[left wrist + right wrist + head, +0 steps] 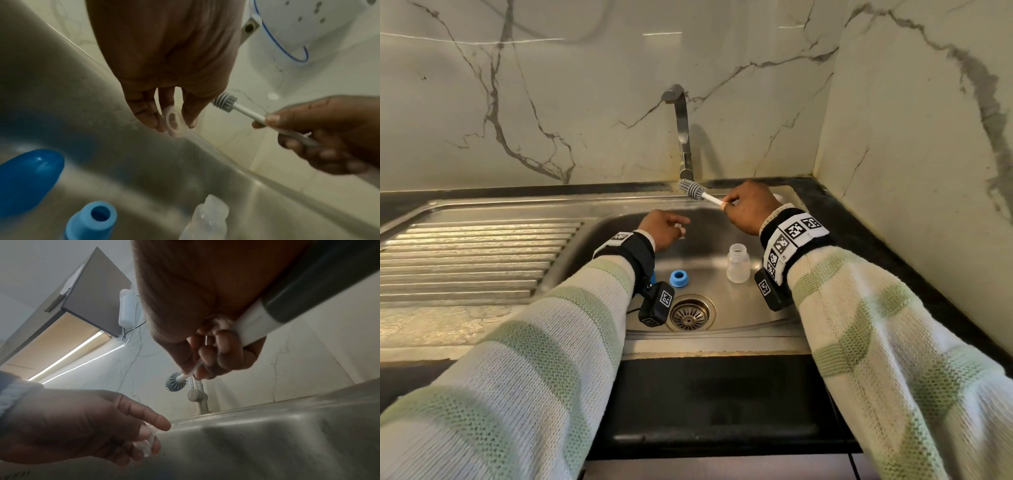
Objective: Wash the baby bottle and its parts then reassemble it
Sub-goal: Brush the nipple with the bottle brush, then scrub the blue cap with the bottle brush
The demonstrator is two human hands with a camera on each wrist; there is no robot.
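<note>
My left hand (666,230) hovers over the steel sink and pinches the clear silicone nipple (173,122) between fingers and thumb; the nipple (147,445) shows faintly in the right wrist view. My right hand (748,209) grips the white handle of a small brush whose grey bristle head (691,190) points left, just under the tap. The same brush (226,103) lies to the right of the nipple, apart from it. The clear bottle body (738,263) stands upright on the sink floor. A light blue collar ring (679,278) sits to its left.
A blue cap (28,180) lies on the sink floor near the ring. The drain strainer (690,313) is at the front of the sink (722,339). The tap (683,133) rises at the back. A ribbed drainboard (472,260) lies left, marble walls behind and right.
</note>
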